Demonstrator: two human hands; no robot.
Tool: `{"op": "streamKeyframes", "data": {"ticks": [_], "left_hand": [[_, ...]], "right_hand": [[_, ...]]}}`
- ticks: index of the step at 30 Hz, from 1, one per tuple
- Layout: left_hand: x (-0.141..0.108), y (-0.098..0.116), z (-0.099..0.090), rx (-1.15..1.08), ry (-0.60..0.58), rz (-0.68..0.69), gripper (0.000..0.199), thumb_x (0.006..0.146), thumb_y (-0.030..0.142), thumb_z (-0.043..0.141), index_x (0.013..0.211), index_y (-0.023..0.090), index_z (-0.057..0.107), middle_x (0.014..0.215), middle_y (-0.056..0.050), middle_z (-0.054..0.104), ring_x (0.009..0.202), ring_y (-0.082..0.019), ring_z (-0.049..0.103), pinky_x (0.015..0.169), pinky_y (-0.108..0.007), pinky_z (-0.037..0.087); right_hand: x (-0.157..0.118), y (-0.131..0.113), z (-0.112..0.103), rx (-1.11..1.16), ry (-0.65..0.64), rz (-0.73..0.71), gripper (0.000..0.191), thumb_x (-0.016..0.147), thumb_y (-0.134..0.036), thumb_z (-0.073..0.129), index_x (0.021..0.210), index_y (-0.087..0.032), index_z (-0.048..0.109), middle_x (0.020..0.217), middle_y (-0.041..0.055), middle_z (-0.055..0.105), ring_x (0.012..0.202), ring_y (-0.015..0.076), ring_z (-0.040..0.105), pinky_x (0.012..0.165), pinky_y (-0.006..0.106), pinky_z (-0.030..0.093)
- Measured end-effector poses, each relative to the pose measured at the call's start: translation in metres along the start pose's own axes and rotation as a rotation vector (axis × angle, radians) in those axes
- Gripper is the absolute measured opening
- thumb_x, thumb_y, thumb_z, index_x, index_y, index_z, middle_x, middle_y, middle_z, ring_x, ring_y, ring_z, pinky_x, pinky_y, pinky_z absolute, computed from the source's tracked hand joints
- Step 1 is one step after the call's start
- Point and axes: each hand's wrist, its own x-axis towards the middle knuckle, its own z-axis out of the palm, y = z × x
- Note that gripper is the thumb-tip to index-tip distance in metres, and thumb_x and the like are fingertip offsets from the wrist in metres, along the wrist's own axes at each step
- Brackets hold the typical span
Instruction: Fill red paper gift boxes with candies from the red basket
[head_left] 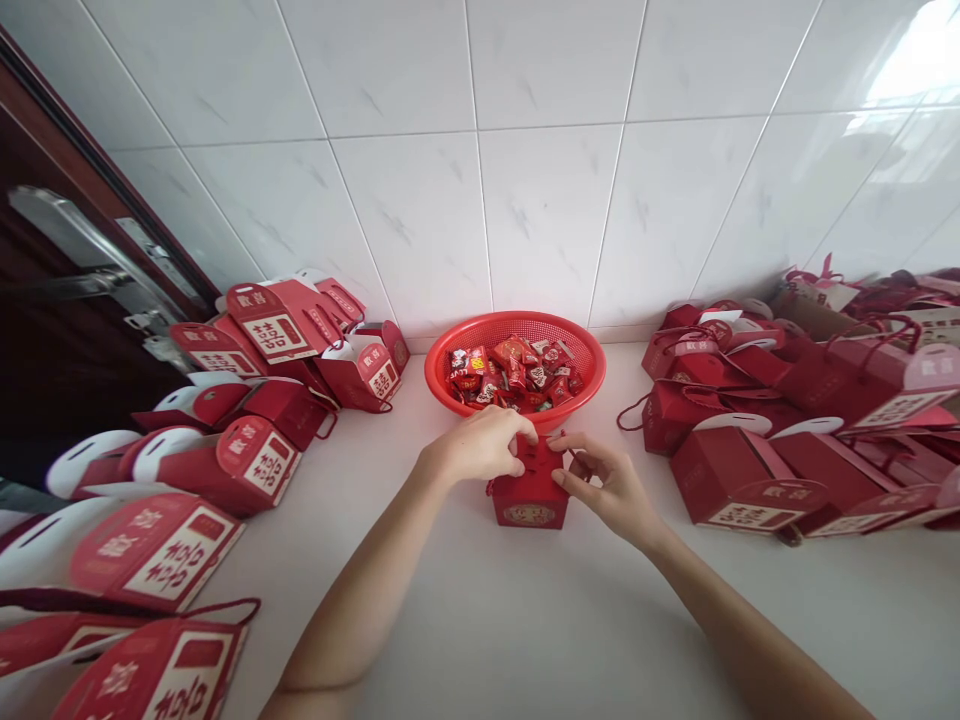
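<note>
A small red gift box with a round pale emblem on its front stands upright on the white tabletop. My left hand reaches over its top from the left, thumb and fingers bent and closed on the top flaps. At the right top edge, my right hand pinches the box between thumb and forefinger, its other fingers curled; a bit of dark red cord seems to lie by them. Just behind the box sits a red plastic basket holding wrapped sweets in red wrappers.
Several red gift boxes with cord handles are stacked along the left, reaching the near edge of view. Another pile of red boxes lines the right. White tiles rise behind. A dark door with a metal handle stands at left.
</note>
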Motion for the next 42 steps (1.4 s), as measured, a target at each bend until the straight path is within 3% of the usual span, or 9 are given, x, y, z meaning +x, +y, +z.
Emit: {"op": "streamKeyframes", "data": {"ticks": [14, 19, 26, 29, 33, 37, 42], "left_hand": [[-0.003, 0.013, 0.002, 0.123, 0.010, -0.010, 0.018, 0.072, 0.009, 0.061, 0.083, 0.021, 0.069, 0.078, -0.003, 0.070, 0.071, -0.019, 0.063, 0.053, -0.027, 0.037], [-0.003, 0.013, 0.004, 0.124, 0.031, -0.008, 0.018, 0.071, 0.009, 0.062, 0.083, 0.021, 0.068, 0.081, -0.004, 0.070, 0.076, -0.021, 0.064, 0.053, -0.026, 0.036], [-0.003, 0.007, 0.003, 0.098, 0.028, -0.026, 0.020, 0.074, 0.013, 0.062, 0.089, 0.023, 0.070, 0.083, -0.003, 0.071, 0.072, -0.020, 0.064, 0.056, -0.028, 0.037], [-0.003, 0.004, 0.003, 0.085, 0.041, -0.001, 0.021, 0.074, 0.014, 0.063, 0.092, 0.022, 0.071, 0.085, -0.004, 0.072, 0.072, -0.019, 0.065, 0.057, -0.027, 0.038], [-0.007, 0.002, 0.000, -0.045, 0.074, 0.052, 0.027, 0.077, 0.023, 0.067, 0.103, 0.021, 0.071, 0.088, -0.003, 0.073, 0.075, -0.019, 0.066, 0.062, -0.027, 0.044], [-0.016, 0.004, -0.010, -0.216, 0.119, 0.065, 0.031, 0.078, 0.029, 0.070, 0.108, 0.021, 0.071, 0.087, -0.002, 0.073, 0.073, -0.018, 0.067, 0.062, -0.027, 0.048], [-0.025, 0.003, -0.021, -0.464, 0.222, 0.102, 0.029, 0.079, 0.024, 0.071, 0.107, 0.017, 0.070, 0.085, -0.002, 0.070, 0.072, -0.015, 0.068, 0.072, -0.029, 0.056]], "right_hand": [[0.000, 0.001, 0.001, -0.061, -0.007, -0.046, 0.022, 0.086, -0.037, 0.067, 0.103, -0.022, 0.068, 0.092, 0.0055, 0.070, 0.061, 0.0128, 0.048, 0.057, 0.028, 0.044], [0.001, 0.000, 0.001, -0.083, -0.009, -0.035, 0.023, 0.086, -0.039, 0.067, 0.103, -0.023, 0.069, 0.086, 0.0041, 0.067, 0.061, 0.0136, 0.049, 0.057, 0.029, 0.045], [0.001, -0.002, 0.001, -0.074, -0.012, -0.033, 0.024, 0.086, -0.040, 0.067, 0.103, -0.022, 0.068, 0.102, 0.0075, 0.069, 0.062, 0.0125, 0.049, 0.058, 0.029, 0.047], [0.000, -0.004, 0.000, -0.079, -0.011, -0.033, 0.024, 0.086, -0.041, 0.068, 0.102, -0.023, 0.068, 0.096, 0.0064, 0.069, 0.061, 0.0131, 0.051, 0.058, 0.030, 0.047], [0.003, -0.012, -0.008, -0.065, 0.002, -0.006, 0.026, 0.087, -0.043, 0.068, 0.101, -0.022, 0.069, 0.074, 0.0023, 0.066, 0.062, 0.0160, 0.058, 0.059, 0.030, 0.049], [0.011, -0.024, -0.020, -0.019, 0.030, 0.016, 0.027, 0.084, -0.044, 0.071, 0.096, -0.020, 0.070, 0.083, 0.0048, 0.069, 0.075, 0.0188, 0.063, 0.066, 0.032, 0.053], [0.024, -0.047, -0.032, 0.047, -0.081, 0.045, 0.030, 0.080, -0.038, 0.075, 0.102, -0.019, 0.070, 0.089, 0.0058, 0.071, 0.077, 0.0186, 0.065, 0.070, 0.034, 0.055]]}}
